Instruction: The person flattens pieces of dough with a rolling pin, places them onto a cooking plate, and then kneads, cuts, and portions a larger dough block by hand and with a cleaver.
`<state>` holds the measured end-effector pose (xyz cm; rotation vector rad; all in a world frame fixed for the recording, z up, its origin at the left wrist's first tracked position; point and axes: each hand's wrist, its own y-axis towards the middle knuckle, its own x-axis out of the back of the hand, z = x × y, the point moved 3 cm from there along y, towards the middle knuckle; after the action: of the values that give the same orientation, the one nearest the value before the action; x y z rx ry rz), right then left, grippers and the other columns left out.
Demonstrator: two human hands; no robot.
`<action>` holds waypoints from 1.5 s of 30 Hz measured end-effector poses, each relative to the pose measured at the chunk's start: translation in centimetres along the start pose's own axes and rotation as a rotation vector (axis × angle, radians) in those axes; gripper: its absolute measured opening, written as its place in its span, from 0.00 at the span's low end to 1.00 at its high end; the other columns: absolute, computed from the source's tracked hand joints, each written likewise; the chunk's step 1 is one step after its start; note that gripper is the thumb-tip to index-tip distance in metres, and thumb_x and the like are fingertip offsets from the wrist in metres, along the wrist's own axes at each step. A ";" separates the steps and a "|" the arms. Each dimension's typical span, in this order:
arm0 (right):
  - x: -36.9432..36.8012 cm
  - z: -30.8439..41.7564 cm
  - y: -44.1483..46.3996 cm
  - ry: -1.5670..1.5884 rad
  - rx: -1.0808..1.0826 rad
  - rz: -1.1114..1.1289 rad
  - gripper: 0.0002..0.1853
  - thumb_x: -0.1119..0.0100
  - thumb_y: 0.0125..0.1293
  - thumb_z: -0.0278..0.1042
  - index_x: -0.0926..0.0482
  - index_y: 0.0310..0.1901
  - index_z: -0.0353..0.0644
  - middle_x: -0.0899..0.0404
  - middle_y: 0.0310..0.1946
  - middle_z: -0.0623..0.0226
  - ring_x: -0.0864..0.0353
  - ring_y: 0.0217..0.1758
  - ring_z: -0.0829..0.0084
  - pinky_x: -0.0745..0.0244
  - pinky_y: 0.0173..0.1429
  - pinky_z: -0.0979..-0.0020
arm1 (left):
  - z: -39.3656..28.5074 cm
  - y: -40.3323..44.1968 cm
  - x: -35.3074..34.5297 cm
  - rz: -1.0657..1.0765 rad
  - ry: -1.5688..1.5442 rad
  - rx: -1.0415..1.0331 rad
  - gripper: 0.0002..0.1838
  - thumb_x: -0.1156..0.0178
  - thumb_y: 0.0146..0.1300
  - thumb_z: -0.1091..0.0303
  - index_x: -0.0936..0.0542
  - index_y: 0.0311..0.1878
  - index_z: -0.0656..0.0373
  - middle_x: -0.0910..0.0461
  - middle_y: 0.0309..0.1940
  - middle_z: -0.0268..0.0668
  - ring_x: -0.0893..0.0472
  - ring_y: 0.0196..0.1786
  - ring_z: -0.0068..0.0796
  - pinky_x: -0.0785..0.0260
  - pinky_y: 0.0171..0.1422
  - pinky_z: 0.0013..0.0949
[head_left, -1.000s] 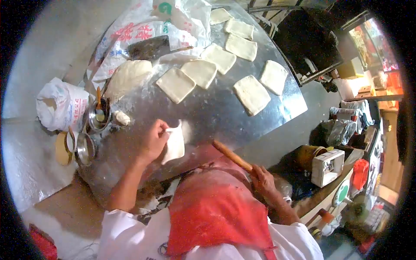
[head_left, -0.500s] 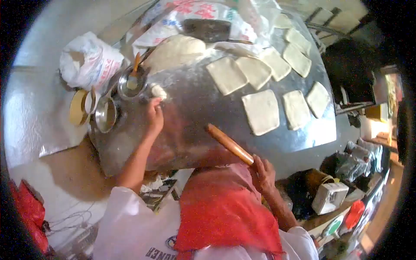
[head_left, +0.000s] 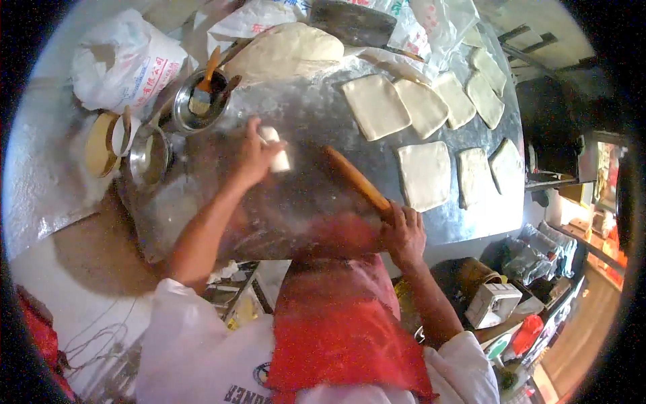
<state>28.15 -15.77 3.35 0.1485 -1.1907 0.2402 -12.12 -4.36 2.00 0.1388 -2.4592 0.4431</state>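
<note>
My left hand [head_left: 257, 158] is closed round a small white piece of dough [head_left: 279, 160] above the left part of the metal table [head_left: 316, 229]. Its fingers are slightly blurred and partly cover the dough. My right hand [head_left: 405, 236] grips the near end of a wooden rolling pin [head_left: 356, 176], which points up and to the left over the table. Flat dough pieces, among them a squarish dough sheet [head_left: 424, 175], lie to the right of the pin.
A large dough mass [head_left: 286, 50] lies at the back beside a dark broad blade [head_left: 353, 23]. On the left stand a metal pot [head_left: 182, 111] with a brush [head_left: 205, 84], a metal bowl [head_left: 149, 158] and a white sack [head_left: 124, 64]. A white crate [head_left: 494, 304] sits lower right.
My left hand has moved right across the table with the small dough piece, away from the pot. My right hand still holds the rolling pin. The camera view has shifted slightly.
</note>
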 end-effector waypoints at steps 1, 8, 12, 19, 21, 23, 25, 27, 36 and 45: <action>0.1 0.1 0.0 0.010 -0.009 0.009 0.29 0.33 0.60 0.32 0.25 0.66 0.49 0.23 0.54 0.61 0.22 0.57 0.53 0.21 0.57 0.54 | -0.7 -2.0 -0.5 0.103 -0.095 0.203 0.40 0.31 0.67 0.53 0.39 0.75 0.59 0.21 0.56 0.59 0.16 0.52 0.55 0.24 0.58 0.50; 0.0 -0.4 -0.2 0.057 -0.064 0.148 0.35 0.34 0.63 0.38 0.31 0.73 0.52 0.26 0.61 0.61 0.26 0.63 0.51 0.22 0.61 0.53 | -3.7 -6.2 1.2 -0.078 0.986 -0.820 0.31 0.43 0.73 0.65 0.36 0.77 0.47 0.24 0.67 0.41 0.25 0.68 0.49 0.34 0.74 0.58; 0.6 0.2 0.0 0.215 -0.176 0.194 0.27 0.37 0.67 0.36 0.28 0.67 0.46 0.26 0.57 0.55 0.26 0.62 0.48 0.26 0.63 0.50 | -4.3 -1.5 -2.1 0.162 0.813 -0.665 0.32 0.39 0.69 0.66 0.32 0.76 0.44 0.26 0.68 0.41 0.28 0.71 0.48 0.39 0.77 0.59; 1.6 -0.1 -0.3 0.269 -0.146 0.216 0.25 0.41 0.70 0.40 0.29 0.67 0.47 0.27 0.58 0.53 0.27 0.62 0.46 0.27 0.63 0.49 | -3.8 -5.6 -5.8 -0.007 0.628 -0.464 0.34 0.35 0.68 0.65 0.34 0.76 0.57 0.27 0.66 0.48 0.26 0.66 0.55 0.31 0.70 0.50; 1.3 -0.8 -0.6 0.277 -0.124 0.225 0.24 0.42 0.71 0.39 0.29 0.66 0.46 0.26 0.57 0.54 0.27 0.63 0.46 0.27 0.64 0.50 | -2.3 -9.0 -6.2 0.032 0.522 -0.396 0.35 0.35 0.67 0.66 0.34 0.76 0.59 0.28 0.67 0.50 0.27 0.67 0.57 0.31 0.70 0.50; 0.7 -1.1 -1.0 0.288 -0.111 0.196 0.23 0.42 0.71 0.39 0.29 0.66 0.46 0.26 0.57 0.54 0.28 0.64 0.46 0.27 0.64 0.50 | -1.5 -11.1 -6.2 -0.108 0.408 -0.332 0.34 0.42 0.73 0.68 0.40 0.80 0.57 0.36 0.74 0.56 0.34 0.74 0.62 0.39 0.78 0.53; 1.0 -1.0 -0.7 0.304 -0.098 0.176 0.24 0.41 0.70 0.38 0.28 0.65 0.44 0.26 0.59 0.54 0.27 0.65 0.46 0.26 0.66 0.50 | -2.6 -10.6 -7.4 -0.183 0.374 -0.491 0.33 0.43 0.71 0.72 0.38 0.77 0.65 0.38 0.75 0.57 0.34 0.75 0.59 0.39 0.78 0.48; 0.7 -1.5 -0.9 0.253 -0.060 0.172 0.26 0.39 0.68 0.38 0.29 0.67 0.45 0.26 0.59 0.55 0.26 0.63 0.47 0.23 0.61 0.52 | -3.3 -8.4 -8.2 -0.164 0.195 -0.553 0.32 0.48 0.73 0.75 0.40 0.78 0.67 0.39 0.78 0.54 0.38 0.79 0.54 0.45 0.83 0.47; 1.5 -1.0 -1.0 0.199 -0.072 0.217 0.28 0.38 0.69 0.39 0.30 0.70 0.47 0.27 0.60 0.56 0.28 0.66 0.48 0.25 0.65 0.50 | -4.1 -15.4 -10.9 -0.185 0.306 -0.400 0.36 0.38 0.69 0.70 0.39 0.77 0.69 0.40 0.77 0.60 0.37 0.77 0.63 0.42 0.80 0.50; 1.3 -0.3 -0.2 0.098 -0.092 0.169 0.23 0.38 0.67 0.33 0.25 0.64 0.46 0.24 0.54 0.57 0.25 0.60 0.49 0.25 0.61 0.53 | -4.0 -9.6 -11.8 -0.187 0.632 -0.153 0.35 0.54 0.79 0.50 0.39 0.79 0.66 0.45 0.82 0.45 0.48 0.85 0.47 0.59 0.84 0.63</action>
<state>28.96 -15.70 4.48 -0.0441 -1.1152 0.3365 1.46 -12.07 0.54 0.1382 -1.8288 0.1761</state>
